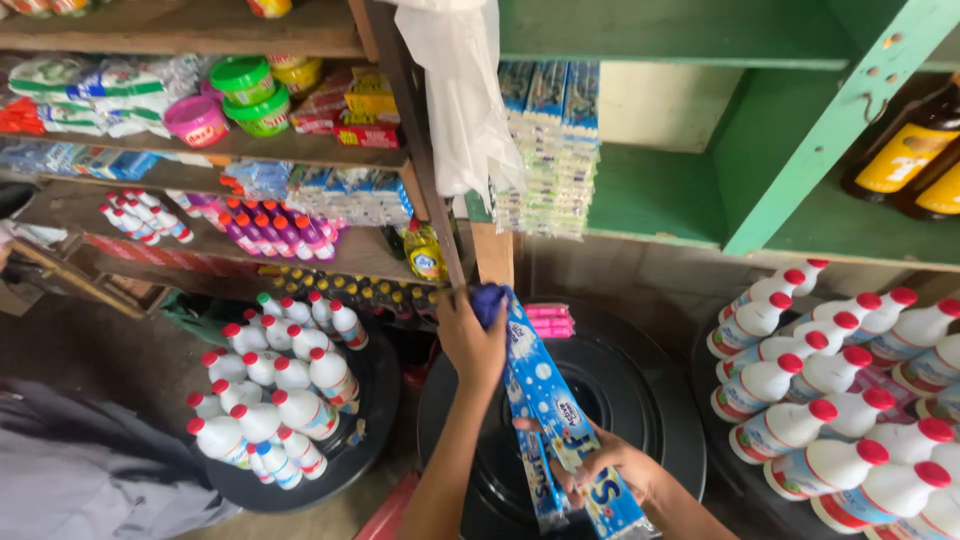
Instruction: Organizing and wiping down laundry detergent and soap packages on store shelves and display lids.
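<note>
**A:** Your left hand (470, 340), centre frame, is closed around the top end of the blue sachet strip (545, 400), pinching it up against the wooden post (430, 170). Your right hand (610, 465), lower centre, has its fingers wrapped round the strip's lower part, keeping it taut. So the strip runs diagonally from frame centre to bottom centre, over the black drum lid (640, 400).

**B:** Step?

**A:** Looks like hanging the strip on the post, mid-way: top end is at the post, and I can't tell whether it's caught on anything. A nail or hook isn't visible; your fingers hide that spot.

**B:** Next move needs what?

**A:** Judgement only: you'd need the top end fixed before the lower hand slackens, or the whole length drops onto the lid.

**B:** Clearance?

**A:** Tight above. White plastic bag (460, 100) hangs just beside the post, directly over your left hand. More sachet strips (545, 150) hang right of it, against the green shelf (720, 130). Yellow bottle (425, 255) sits just left of the post. Open room is below, over the lid. White red-capped bottles (270, 390) lower left and another stack (840, 400) at right edge, both well apart from your arms.
</note>
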